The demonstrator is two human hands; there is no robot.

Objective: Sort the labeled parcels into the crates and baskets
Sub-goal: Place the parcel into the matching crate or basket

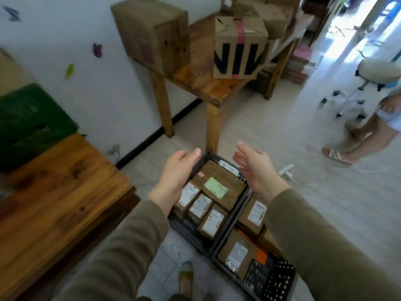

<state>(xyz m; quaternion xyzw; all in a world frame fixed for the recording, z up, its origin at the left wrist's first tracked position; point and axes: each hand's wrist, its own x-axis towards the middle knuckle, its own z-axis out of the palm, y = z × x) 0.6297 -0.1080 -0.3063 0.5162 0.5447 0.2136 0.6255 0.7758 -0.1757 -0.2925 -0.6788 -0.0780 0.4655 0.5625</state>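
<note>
Left hand point(178, 170) and right hand point(253, 168) both open, fingers straight, palms turned toward each other, nothing held. They hover apart over the far end of the left black crate point(186, 231), which sits on the floor. The gap between them roughly spans the crate, so this reads as a reach either for the biggest parcel or for the crate's sides; cannot tell which. In this crate, the large parcel point(217, 187) lies flat across the far end, green label up. The three small parcels point(199, 206) are packed side by side along its near edge, white labels up, likely so the labels can be read at a glance. A second black crate point(271, 279) touches the first crate's right wall. It holds a far parcel point(252, 213) and a near parcel point(235, 255), labels up, with something orange beside them, too blurred to name. One shoe point(185, 276) is on the tiles near the first crate's near left corner. To the left, a wooden bench point(54, 203) carries a green crate point(28, 122) at its far end by the wall, probably another sorting bin. Farther off, a second bench point(201, 83) holds a plain carton point(156, 33) overhanging its left corner and a taped carton point(238, 46) at the front edge. Beyond, on the right, are a stool point(377, 70) and another person's legs point(368, 131).
</note>
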